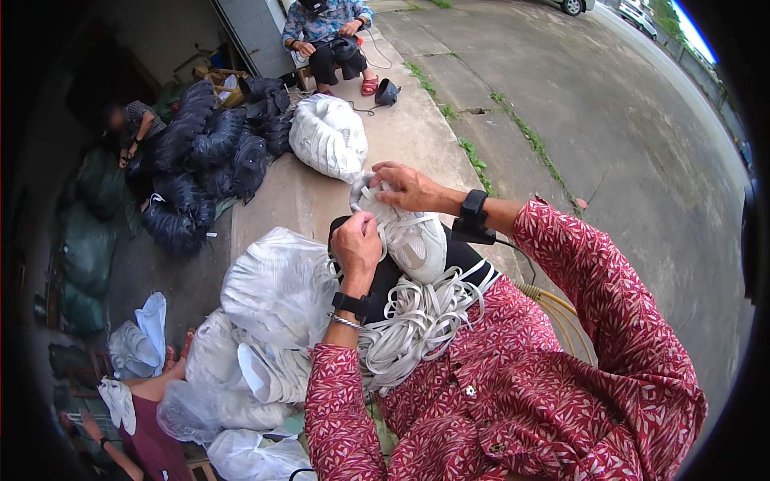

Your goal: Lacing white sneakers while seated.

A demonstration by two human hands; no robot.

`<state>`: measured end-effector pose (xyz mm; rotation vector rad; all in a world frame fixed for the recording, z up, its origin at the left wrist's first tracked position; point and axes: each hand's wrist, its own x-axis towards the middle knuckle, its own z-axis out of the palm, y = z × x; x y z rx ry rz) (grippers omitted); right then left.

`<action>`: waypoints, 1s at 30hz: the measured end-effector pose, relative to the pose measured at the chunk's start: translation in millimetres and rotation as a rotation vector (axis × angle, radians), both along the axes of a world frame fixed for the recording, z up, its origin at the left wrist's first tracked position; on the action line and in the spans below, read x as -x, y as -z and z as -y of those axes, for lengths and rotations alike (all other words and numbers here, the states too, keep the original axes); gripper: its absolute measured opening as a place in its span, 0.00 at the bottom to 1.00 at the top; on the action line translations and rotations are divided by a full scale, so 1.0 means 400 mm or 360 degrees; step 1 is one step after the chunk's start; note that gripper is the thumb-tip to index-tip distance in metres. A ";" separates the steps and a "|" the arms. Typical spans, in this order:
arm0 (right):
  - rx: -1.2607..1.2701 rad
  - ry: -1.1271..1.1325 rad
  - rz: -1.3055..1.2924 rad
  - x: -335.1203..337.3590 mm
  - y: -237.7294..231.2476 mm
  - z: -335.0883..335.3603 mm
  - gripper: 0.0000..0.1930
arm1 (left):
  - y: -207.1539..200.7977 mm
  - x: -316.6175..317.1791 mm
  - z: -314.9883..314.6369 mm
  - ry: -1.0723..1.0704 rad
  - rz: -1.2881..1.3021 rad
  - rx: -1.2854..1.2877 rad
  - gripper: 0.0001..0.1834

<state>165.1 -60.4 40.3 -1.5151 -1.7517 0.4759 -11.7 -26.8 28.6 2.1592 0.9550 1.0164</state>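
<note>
On lap, hands (357,244) apparently lacing white shoe (417,240)

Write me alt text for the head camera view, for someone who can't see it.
A person in a red patterned shirt holds a white mesh shoe upper with both hands, left hand pinching a white flat lace, right hand gripping the top. A bundle of white laces lies on the lap, beside clear plastic bags of white parts; other people sit nearby on concrete.
</note>
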 end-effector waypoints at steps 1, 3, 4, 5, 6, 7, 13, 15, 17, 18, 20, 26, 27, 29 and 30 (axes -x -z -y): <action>-0.0047 0.0041 0.0059 0.000 0.008 0.002 0.12 | -0.006 -0.004 0.003 -0.0059 -0.0221 -0.0366 0.03; -0.0096 0.0020 0.0026 -0.004 0.021 0.002 0.12 | -0.018 -0.009 0.013 -0.0025 -0.0301 -0.0367 0.03; -0.0069 0.0037 0.0055 -0.007 0.024 0.002 0.13 | -0.025 -0.009 0.016 -0.0063 -0.0485 -0.0507 0.03; -0.0119 0.0017 0.0017 -0.011 0.027 0.003 0.13 | -0.031 -0.008 0.018 -0.0083 -0.0666 -0.0635 0.04; -0.0099 -0.0006 -0.0013 -0.014 0.029 0.005 0.13 | -0.036 -0.007 0.019 -0.0059 -0.0779 -0.0594 0.04; -0.0068 -0.0010 0.0005 -0.016 0.030 0.008 0.13 | -0.040 -0.004 0.018 -0.0070 -0.0783 -0.0612 0.04; -0.0062 0.0018 -0.0093 -0.010 0.032 0.024 0.12 | -0.029 -0.005 -0.012 0.0059 -0.0815 -0.0665 0.04; -0.0094 0.0004 -0.0122 -0.007 0.034 0.024 0.12 | -0.013 -0.006 -0.028 0.0104 -0.0735 -0.0589 0.03; -0.0098 0.0007 -0.0100 -0.006 0.037 0.022 0.11 | 0.007 -0.011 -0.043 0.0172 -0.0660 -0.0494 0.03; -0.0117 0.0017 -0.0060 -0.006 0.038 0.021 0.11 | 0.019 -0.017 -0.049 0.0212 -0.0537 -0.0459 0.02; -0.0136 0.0024 -0.0020 -0.005 0.038 0.019 0.11 | 0.041 -0.023 -0.053 0.0247 -0.0414 -0.0423 0.02; -0.0147 -0.0037 0.0019 -0.014 0.029 0.027 0.12 | 0.047 -0.004 -0.028 0.0198 -0.0264 -0.0322 0.04; -0.0115 -0.0071 -0.0018 -0.018 0.026 0.029 0.12 | 0.038 0.002 -0.022 0.0152 -0.0331 -0.0399 0.04; -0.0078 -0.0110 -0.0060 -0.020 0.022 0.030 0.13 | 0.019 0.011 -0.009 0.0102 -0.0405 -0.0470 0.05; -0.0098 -0.0110 -0.0034 -0.021 0.020 0.030 0.13 | 0.011 0.012 -0.005 0.0077 -0.0480 -0.0501 0.06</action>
